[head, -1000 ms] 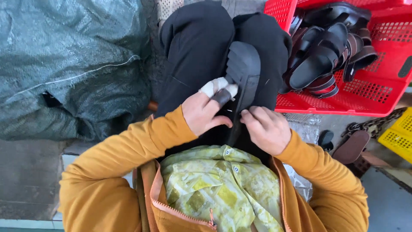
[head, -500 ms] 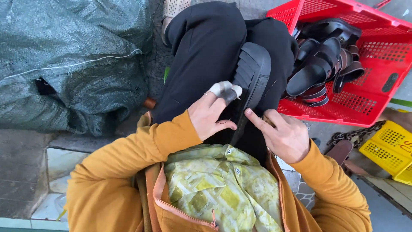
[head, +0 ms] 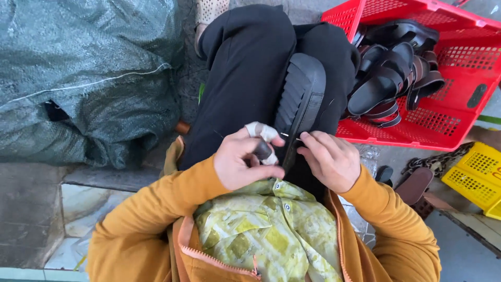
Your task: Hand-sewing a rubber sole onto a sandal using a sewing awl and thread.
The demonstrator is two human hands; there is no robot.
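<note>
A black ridged sandal sole [head: 301, 99] stands on edge between my knees in black trousers. My left hand [head: 241, 159], its fingertips wrapped in white tape, grips a small dark-handled tool at the sole's near end. My right hand [head: 330, 159] pinches the sole's edge beside a thin needle-like point. Both hands nearly touch over my lap.
A red plastic crate [head: 459, 99] at right holds several black and brown sandals [head: 389, 78]. A yellow crate [head: 475, 180], a chain and a brown sole [head: 415, 185] lie at lower right. A large grey-green sack [head: 88, 78] fills the left.
The view came closer. My right hand moved in from pointing beside the sole to pinching its edge. My left hand shifted down onto the small tool at the sole's near end.
</note>
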